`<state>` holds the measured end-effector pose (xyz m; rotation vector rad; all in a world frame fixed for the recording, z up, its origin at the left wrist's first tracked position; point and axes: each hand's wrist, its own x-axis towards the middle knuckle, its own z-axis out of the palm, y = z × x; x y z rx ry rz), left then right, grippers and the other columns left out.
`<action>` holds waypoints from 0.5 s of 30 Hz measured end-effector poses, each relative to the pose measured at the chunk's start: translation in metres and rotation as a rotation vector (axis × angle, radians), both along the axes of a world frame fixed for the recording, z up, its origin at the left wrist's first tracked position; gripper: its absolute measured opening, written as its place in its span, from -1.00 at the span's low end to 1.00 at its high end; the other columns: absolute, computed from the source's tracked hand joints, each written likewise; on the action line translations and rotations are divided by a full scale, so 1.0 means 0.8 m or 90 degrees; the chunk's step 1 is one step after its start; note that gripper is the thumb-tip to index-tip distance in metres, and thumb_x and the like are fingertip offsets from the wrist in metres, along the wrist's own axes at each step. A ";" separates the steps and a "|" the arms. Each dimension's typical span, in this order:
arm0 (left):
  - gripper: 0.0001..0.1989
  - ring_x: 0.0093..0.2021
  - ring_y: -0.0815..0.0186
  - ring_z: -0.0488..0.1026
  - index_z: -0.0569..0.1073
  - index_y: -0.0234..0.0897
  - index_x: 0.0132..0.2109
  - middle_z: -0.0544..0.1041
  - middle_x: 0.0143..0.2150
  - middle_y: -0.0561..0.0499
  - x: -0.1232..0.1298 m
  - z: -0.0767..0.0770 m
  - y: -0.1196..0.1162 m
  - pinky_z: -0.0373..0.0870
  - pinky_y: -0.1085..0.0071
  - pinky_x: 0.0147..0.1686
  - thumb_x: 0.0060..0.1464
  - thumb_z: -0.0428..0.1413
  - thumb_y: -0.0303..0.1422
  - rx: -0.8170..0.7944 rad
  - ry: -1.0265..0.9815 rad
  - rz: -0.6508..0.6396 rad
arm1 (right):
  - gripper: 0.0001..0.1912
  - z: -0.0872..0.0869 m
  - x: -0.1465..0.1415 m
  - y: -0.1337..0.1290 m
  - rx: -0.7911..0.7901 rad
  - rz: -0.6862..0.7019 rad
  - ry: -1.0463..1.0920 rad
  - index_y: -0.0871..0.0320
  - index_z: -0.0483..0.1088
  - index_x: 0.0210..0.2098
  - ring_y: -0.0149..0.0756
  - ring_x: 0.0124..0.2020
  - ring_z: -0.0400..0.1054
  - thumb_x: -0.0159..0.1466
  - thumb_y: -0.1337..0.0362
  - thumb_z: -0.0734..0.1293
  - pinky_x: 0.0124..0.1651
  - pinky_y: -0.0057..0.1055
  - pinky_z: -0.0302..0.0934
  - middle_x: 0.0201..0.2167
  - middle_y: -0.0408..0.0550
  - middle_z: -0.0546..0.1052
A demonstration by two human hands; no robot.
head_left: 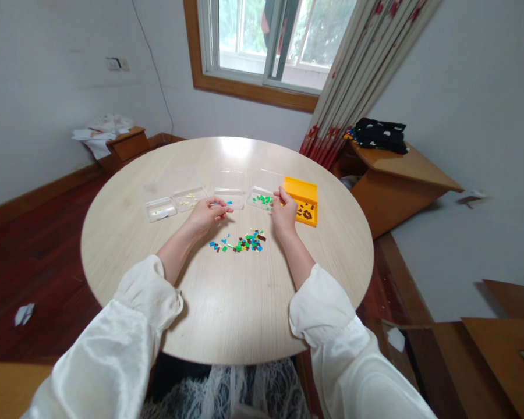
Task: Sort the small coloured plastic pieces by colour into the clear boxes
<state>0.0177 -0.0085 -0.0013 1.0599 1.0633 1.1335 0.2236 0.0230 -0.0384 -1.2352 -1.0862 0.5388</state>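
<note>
White sleeves (113, 326); left hand (207, 215) beside clear box (238, 204), right hand (284, 214) beside green pieces (262, 199), pinching unclear; avoid brick pile (240, 245) between.

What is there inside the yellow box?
Brown pieces lie in the yellow box. The right hand covers its left part, so whatever lies behind that hand cannot be seen.

Yellow-orange box (301, 187); blue, green, brown bricks (243, 244); white sleeves (109, 331).
</note>
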 end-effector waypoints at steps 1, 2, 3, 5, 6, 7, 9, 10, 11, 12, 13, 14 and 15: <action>-0.75 -0.54 0.48 0.31 0.36 -0.32 -0.46 0.54 -0.46 -0.04 0.000 -0.001 0.000 0.25 0.50 -0.52 -0.32 0.29 -0.45 0.001 0.002 0.000 | -0.52 -0.002 0.001 0.002 -0.005 0.000 0.009 0.24 0.39 0.04 -0.28 -0.17 0.36 0.16 0.21 0.22 -0.05 -0.25 0.28 -0.17 0.06 0.49; -0.75 -0.54 0.47 0.31 0.36 -0.32 -0.46 0.54 -0.46 -0.05 0.000 -0.001 0.000 0.24 0.50 -0.52 -0.32 0.29 -0.45 0.001 0.003 -0.001 | -0.51 -0.003 0.001 0.004 -0.009 0.002 0.014 0.24 0.37 0.07 -0.29 -0.18 0.36 0.16 0.22 0.21 -0.06 -0.26 0.28 -0.17 0.05 0.49; -0.76 -0.54 0.47 0.31 0.37 -0.33 -0.46 0.54 -0.45 -0.06 0.000 -0.002 0.001 0.23 0.49 -0.52 -0.31 0.29 -0.45 0.001 0.006 -0.003 | -0.50 -0.004 0.001 0.005 -0.013 0.004 0.016 0.23 0.36 0.08 -0.30 -0.19 0.36 0.16 0.23 0.21 -0.06 -0.27 0.29 -0.18 0.04 0.49; -0.78 -0.54 0.46 0.31 0.38 -0.33 -0.46 0.54 -0.45 -0.08 0.000 -0.003 0.001 0.21 0.49 -0.52 -0.29 0.28 -0.45 0.003 0.012 -0.004 | -0.49 -0.004 0.000 0.005 -0.016 0.004 0.013 0.22 0.35 0.10 -0.32 -0.21 0.36 0.17 0.25 0.19 -0.08 -0.28 0.29 -0.19 0.02 0.49; -0.80 -0.54 0.46 0.30 0.40 -0.33 -0.46 0.53 -0.45 -0.08 0.000 -0.003 0.002 0.20 0.49 -0.52 -0.28 0.28 -0.44 0.007 0.019 -0.002 | -0.49 -0.004 -0.001 0.004 -0.016 0.002 0.008 0.21 0.35 0.10 -0.32 -0.22 0.36 0.17 0.26 0.18 -0.09 -0.29 0.29 -0.20 0.02 0.49; -0.82 -0.55 0.46 0.29 0.41 -0.33 -0.46 0.53 -0.46 -0.07 0.000 -0.003 0.002 0.18 0.48 -0.53 -0.27 0.28 -0.43 0.013 0.031 -0.002 | -0.49 -0.003 -0.002 0.003 -0.014 0.003 0.001 0.21 0.35 0.10 -0.33 -0.22 0.36 0.16 0.27 0.17 -0.10 -0.31 0.29 -0.21 0.01 0.49; -0.85 -0.57 0.46 0.26 0.45 -0.33 -0.48 0.50 -0.51 -0.04 -0.003 -0.001 0.003 0.16 0.47 -0.54 -0.24 0.28 -0.42 0.034 0.075 -0.008 | -0.48 -0.001 -0.003 0.001 -0.008 0.008 -0.010 0.22 0.35 0.10 -0.35 -0.24 0.36 0.15 0.29 0.16 -0.11 -0.33 0.29 -0.25 -0.02 0.49; -0.87 -0.58 0.45 0.25 0.46 -0.32 -0.50 0.48 -0.53 -0.02 -0.004 0.000 0.002 0.16 0.46 -0.53 -0.24 0.28 -0.43 0.047 0.103 -0.015 | -0.48 0.000 -0.004 0.000 -0.006 0.011 -0.011 0.22 0.35 0.10 -0.35 -0.25 0.36 0.15 0.30 0.16 -0.11 -0.34 0.29 -0.27 -0.04 0.49; -0.89 -0.58 0.45 0.25 0.47 -0.32 -0.51 0.46 -0.54 -0.01 -0.006 0.002 0.002 0.17 0.45 -0.53 -0.24 0.28 -0.44 0.061 0.133 -0.027 | -0.47 0.001 -0.005 -0.001 -0.005 0.014 -0.010 0.23 0.35 0.10 -0.36 -0.27 0.36 0.14 0.30 0.17 -0.11 -0.35 0.28 -0.29 -0.05 0.49; -0.90 -0.58 0.43 0.26 0.49 -0.32 -0.52 0.45 -0.56 -0.01 -0.008 0.004 0.001 0.17 0.44 -0.52 -0.24 0.28 -0.45 0.076 0.162 -0.045 | -0.47 0.002 -0.005 -0.002 -0.005 0.017 -0.009 0.23 0.35 0.10 -0.37 -0.29 0.35 0.13 0.31 0.18 -0.11 -0.35 0.28 -0.30 -0.06 0.49; -0.92 -0.57 0.42 0.27 0.50 -0.32 -0.53 0.45 -0.57 -0.01 -0.010 0.006 0.000 0.18 0.44 -0.51 -0.24 0.27 -0.47 0.094 0.190 -0.067 | -0.47 0.003 -0.006 -0.003 -0.005 0.019 -0.009 0.23 0.35 0.09 -0.37 -0.30 0.35 0.13 0.31 0.18 -0.11 -0.35 0.28 -0.31 -0.06 0.49; -0.93 -0.56 0.41 0.28 0.51 -0.31 -0.54 0.45 -0.57 -0.01 -0.012 0.008 -0.001 0.19 0.44 -0.50 -0.25 0.26 -0.48 0.113 0.216 -0.095 | -0.47 0.003 -0.006 -0.003 -0.004 0.021 -0.012 0.23 0.36 0.09 -0.38 -0.31 0.35 0.13 0.31 0.18 -0.11 -0.36 0.28 -0.31 -0.07 0.49; -0.94 -0.56 0.40 0.29 0.52 -0.30 -0.55 0.46 -0.58 0.00 -0.013 0.010 -0.003 0.19 0.45 -0.51 -0.26 0.26 -0.49 0.133 0.240 -0.130 | -0.47 0.004 -0.006 -0.004 -0.003 0.025 -0.018 0.22 0.36 0.09 -0.38 -0.31 0.35 0.12 0.31 0.18 -0.12 -0.36 0.28 -0.31 -0.07 0.49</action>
